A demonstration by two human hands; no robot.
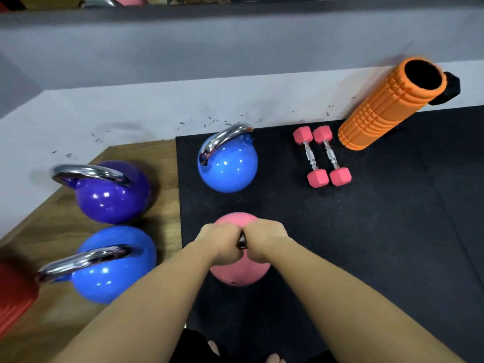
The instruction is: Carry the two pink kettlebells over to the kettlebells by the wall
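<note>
A pink kettlebell [239, 273] is over the black floor mat [366, 244], low in the middle of the view. My left hand [221, 243] and my right hand [264, 239] are both closed side by side on its chrome handle, which is almost hidden under the fingers. I cannot tell whether it rests on the mat or hangs just above it. Near the wall stand a blue kettlebell [230, 166], a purple kettlebell [112, 195] and another blue kettlebell [115, 265]. A second pink kettlebell appears only as a reflection in the mirror [128, 0] at the top edge.
Two small pink dumbbells [323, 155] lie on the mat to the right of the blue kettlebell. An orange foam roller [387, 106] leans against the white wall base. A red object [13, 297] sits at the left edge on the wooden floor [52, 323]. My bare toes [272, 358] show at the bottom.
</note>
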